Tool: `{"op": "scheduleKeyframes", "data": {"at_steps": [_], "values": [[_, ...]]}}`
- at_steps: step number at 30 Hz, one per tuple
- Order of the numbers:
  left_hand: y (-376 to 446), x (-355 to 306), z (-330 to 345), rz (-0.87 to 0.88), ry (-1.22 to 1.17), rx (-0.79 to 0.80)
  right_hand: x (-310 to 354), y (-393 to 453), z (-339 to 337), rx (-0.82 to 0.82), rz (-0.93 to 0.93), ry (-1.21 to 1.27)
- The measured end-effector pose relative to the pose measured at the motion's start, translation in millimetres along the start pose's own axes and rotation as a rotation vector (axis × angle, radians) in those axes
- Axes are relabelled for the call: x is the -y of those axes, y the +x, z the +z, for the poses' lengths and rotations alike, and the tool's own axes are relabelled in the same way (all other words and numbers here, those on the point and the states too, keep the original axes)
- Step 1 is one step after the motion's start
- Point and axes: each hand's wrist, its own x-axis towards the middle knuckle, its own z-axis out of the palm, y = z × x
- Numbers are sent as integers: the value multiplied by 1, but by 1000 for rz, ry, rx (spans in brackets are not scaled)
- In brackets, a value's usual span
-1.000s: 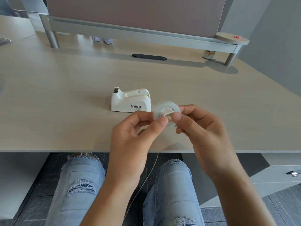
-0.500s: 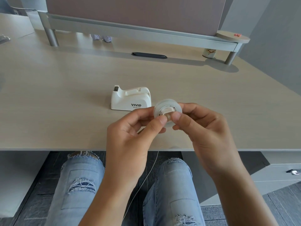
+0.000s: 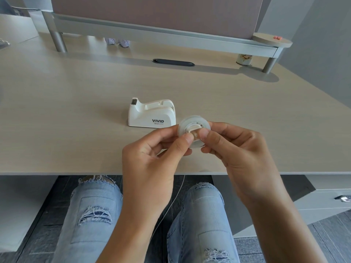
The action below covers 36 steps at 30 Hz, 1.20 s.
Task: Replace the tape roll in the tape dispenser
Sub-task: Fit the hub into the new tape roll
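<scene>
A white tape dispenser (image 3: 152, 115) marked VIVID stands on the wooden desk (image 3: 76, 111), its roll cradle empty and its cutter at the left end. Just to its right and nearer me, a clear tape roll (image 3: 191, 123) with a white hub in its core is held above the desk. My left hand (image 3: 152, 158) pinches the roll from the left, thumb on the hub. From the right, my right hand (image 3: 237, 154) grips the roll, its thumb also pressed on the hub. The lower half of the roll is hidden by my thumbs.
A raised grey shelf (image 3: 152, 33) on metal legs runs along the back of the desk, with a partition panel above it. A black cable slot (image 3: 173, 63) lies behind the dispenser. A small cup (image 3: 244, 59) stands under the shelf's right end. A drawer unit (image 3: 322, 198) sits lower right.
Both hands have kept their grip on the roll, with only slight shifts of the thumbs on the hub. The dispenser has not moved.
</scene>
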Motion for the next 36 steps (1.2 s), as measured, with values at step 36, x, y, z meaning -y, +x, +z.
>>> {"op": "scheduleKeyframes", "data": {"at_steps": [36], "values": [[0, 9, 6, -76, 21, -71, -7, 3, 2, -87, 82, -27]]}}
